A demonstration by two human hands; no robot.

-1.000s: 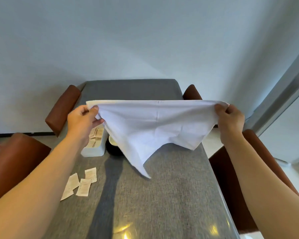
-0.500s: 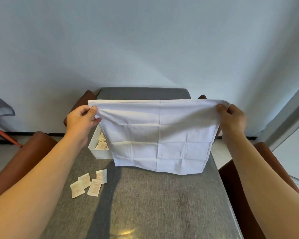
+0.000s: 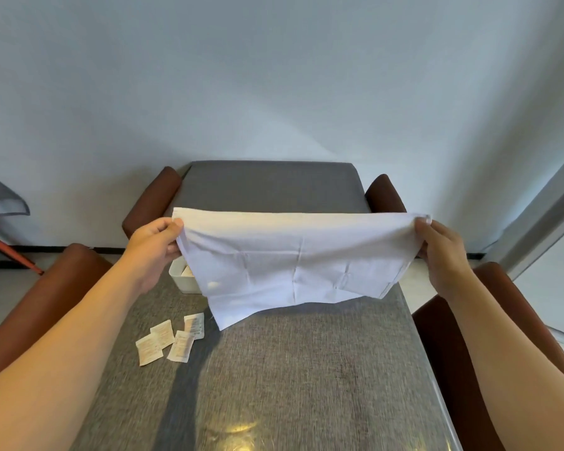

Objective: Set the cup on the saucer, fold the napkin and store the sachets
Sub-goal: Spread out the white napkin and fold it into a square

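Observation:
A white cloth napkin (image 3: 293, 258) hangs spread in the air above the grey table (image 3: 306, 369). My left hand (image 3: 157, 239) pinches its upper left corner and my right hand (image 3: 440, 245) pinches its upper right corner. The lower edge sags toward the table, lowest at the left. Several white sachets (image 3: 171, 340) lie loose on the table near my left forearm. A white box (image 3: 183, 278) holding more sachets peeks out behind the napkin's left side. The napkin hides the cup and saucer.
Brown padded chairs stand along both sides of the table: left (image 3: 49, 294), right (image 3: 502, 320), and two at the far corners. A pale wall rises behind. An orange chair leg (image 3: 4, 245) shows at far left.
The napkin, hanging straight down half a second ago, now billows toward me with its lower left corner lowest. Both hands keep their hold on the upper corners.

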